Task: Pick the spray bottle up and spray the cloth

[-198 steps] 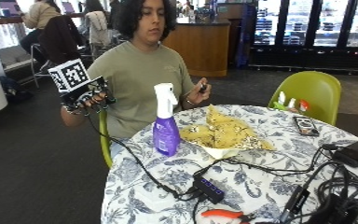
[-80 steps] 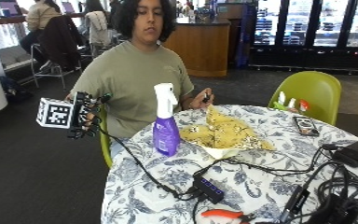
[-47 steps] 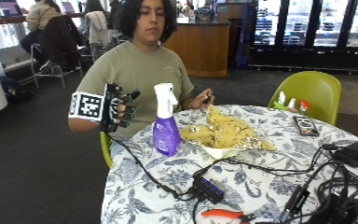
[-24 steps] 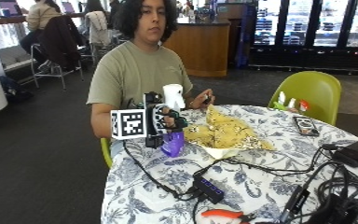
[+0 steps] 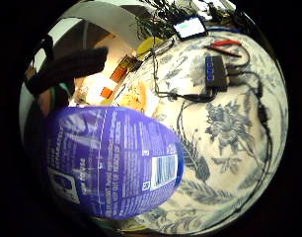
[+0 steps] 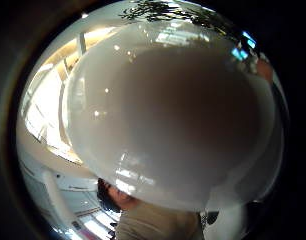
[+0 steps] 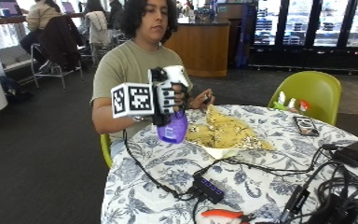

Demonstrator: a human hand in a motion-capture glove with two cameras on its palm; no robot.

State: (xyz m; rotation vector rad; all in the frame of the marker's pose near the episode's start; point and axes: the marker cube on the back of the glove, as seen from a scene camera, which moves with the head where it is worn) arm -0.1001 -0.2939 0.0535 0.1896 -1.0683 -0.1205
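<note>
In the outside view my gloved right hand grips the neck of the purple spray bottle, just under its white spray head. The bottle is upright and hangs slightly above the floral tablecloth, left of the cloth. The yellow patterned cloth lies crumpled on the table in front of the person. The bare left hand rests at the cloth's far edge. The little finger side palm view shows the bottle's labelled purple body close by, with the cloth beyond. The white spray head fills the thumb side palm view.
A black USB hub and several cables lie on the near side of the table, beside red-handled pliers. A phone and a black adapter sit to the right. A green chair stands behind the table.
My right hand came in from beside the person to the bottle and closed round its neck. The bottle has risen a little from where it stood.
</note>
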